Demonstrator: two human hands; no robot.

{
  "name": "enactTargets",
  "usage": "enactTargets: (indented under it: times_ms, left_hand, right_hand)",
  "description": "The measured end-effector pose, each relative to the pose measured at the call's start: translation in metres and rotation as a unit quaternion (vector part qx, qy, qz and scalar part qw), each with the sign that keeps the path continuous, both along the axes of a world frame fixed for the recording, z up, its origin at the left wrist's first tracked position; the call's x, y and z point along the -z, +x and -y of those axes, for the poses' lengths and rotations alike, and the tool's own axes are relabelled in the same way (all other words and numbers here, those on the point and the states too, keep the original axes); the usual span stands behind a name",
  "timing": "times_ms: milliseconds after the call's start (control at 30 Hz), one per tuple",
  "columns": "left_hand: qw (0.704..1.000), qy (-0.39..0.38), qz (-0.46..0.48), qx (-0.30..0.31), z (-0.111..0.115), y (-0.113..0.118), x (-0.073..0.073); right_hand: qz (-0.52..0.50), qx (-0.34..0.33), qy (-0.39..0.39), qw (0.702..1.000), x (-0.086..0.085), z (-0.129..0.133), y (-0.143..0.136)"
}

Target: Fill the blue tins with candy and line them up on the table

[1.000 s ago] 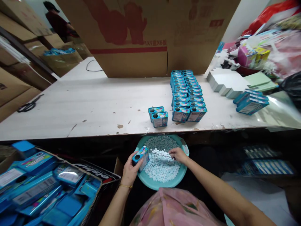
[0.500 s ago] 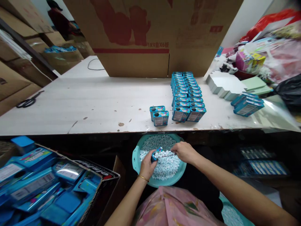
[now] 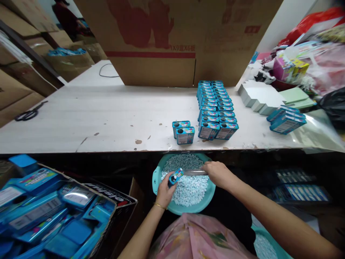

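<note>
My left hand (image 3: 165, 189) is closed round a small blue tin (image 3: 176, 176), tilted over the bowl, with a few white candies showing at its opening. In my right hand (image 3: 217, 173) is the handle end of a clear scoop (image 3: 195, 172), whose tip reaches the tin. No heap of candies shows on the scoop. Below both hands is a turquoise bowl (image 3: 155, 181) holding a mass of small pale blue and white candies (image 3: 188, 192).
Two blue tins (image 3: 185, 135) stand near the table's front edge, beside a double row of tins (image 3: 215, 111). A large carton (image 3: 161, 72) stands behind. At left, an open box (image 3: 126, 198) holds many tins; scissors (image 3: 31, 112) lie above. A person (image 3: 67, 18) is far left.
The candies heaped on the scoop are gone from it, and a few show at the tin's opening. My right hand has shifted slightly right. The view has moved a little.
</note>
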State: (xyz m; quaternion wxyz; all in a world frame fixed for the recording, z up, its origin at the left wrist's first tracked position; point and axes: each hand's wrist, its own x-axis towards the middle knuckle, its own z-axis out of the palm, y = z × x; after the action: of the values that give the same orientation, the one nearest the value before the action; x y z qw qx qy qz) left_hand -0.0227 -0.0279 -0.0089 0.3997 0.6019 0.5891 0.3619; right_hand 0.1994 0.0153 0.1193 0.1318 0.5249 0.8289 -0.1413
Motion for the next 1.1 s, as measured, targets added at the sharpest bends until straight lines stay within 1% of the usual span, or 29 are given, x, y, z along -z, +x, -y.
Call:
enactTargets:
  times_ms: [67,133,167,233,300,367,433,533,600,667,733,833,900,967,1033,1100]
  left_hand:
    - [0.999,-0.002,0.029,-0.037,0.002,-0.005,0.001]
    - [0.997,-0.001,0.052,-0.064,0.004,-0.008,0.003]
    - [0.996,-0.003,0.059,-0.071,0.004,-0.008,0.004]
    - [0.995,-0.01,0.063,-0.08,0.004,-0.007,0.004]
    - [0.994,-0.016,0.063,-0.09,0.003,-0.007,0.002]
    - [0.992,-0.015,0.062,-0.106,0.002,-0.008,-0.001]
    - [0.99,-0.011,0.065,-0.127,0.002,-0.013,-0.005]
    - [0.985,-0.007,0.067,-0.158,0.002,-0.024,-0.012]
    - [0.984,-0.006,0.06,-0.169,0.003,-0.03,-0.016]
    - [0.984,-0.003,0.048,-0.174,0.004,-0.034,-0.019]
    - [0.984,0.005,0.038,-0.172,0.003,-0.033,-0.02]
    - [0.989,0.019,0.023,-0.142,0.001,-0.025,-0.017]
    - [0.994,0.021,0.009,-0.104,-0.001,-0.017,-0.014]
    - [0.997,0.023,-0.007,-0.069,-0.001,-0.01,-0.01]
    - [0.999,0.031,-0.017,-0.039,-0.001,-0.004,-0.006]
    - [0.999,0.042,-0.026,-0.015,0.0,0.0,-0.002]
  right_hand:
    - [-0.004,0.052,-0.018,0.998,0.027,0.0,0.013]
    - [-0.004,0.106,-0.037,0.994,0.06,0.003,0.014]
    - [-0.006,0.125,-0.047,0.991,0.077,0.006,0.01]
    - [-0.022,0.143,-0.066,0.987,0.107,0.012,-0.006]
    - [-0.05,0.15,-0.084,0.984,0.13,0.016,-0.025]
    - [-0.087,0.163,-0.098,0.978,0.147,0.017,-0.042]
    - [-0.127,0.179,-0.116,0.969,0.158,0.014,-0.049]
    - [-0.189,0.206,-0.149,0.948,0.165,0.007,-0.044]
    - [-0.224,0.228,-0.165,0.933,0.164,0.005,-0.033]
    - [-0.253,0.247,-0.176,0.919,0.156,0.004,-0.021]
    - [-0.277,0.257,-0.183,0.907,0.141,0.005,-0.009]
    - [-0.315,0.244,-0.187,0.898,0.106,0.005,0.003]
    - [-0.329,0.196,-0.166,0.909,0.077,0.004,0.004]
    - [-0.299,0.12,-0.12,0.939,0.048,0.003,0.001]
    - [-0.209,0.059,-0.069,0.974,0.022,0.003,-0.009]
    - [-0.104,0.022,-0.035,0.994,0.003,0.005,-0.022]
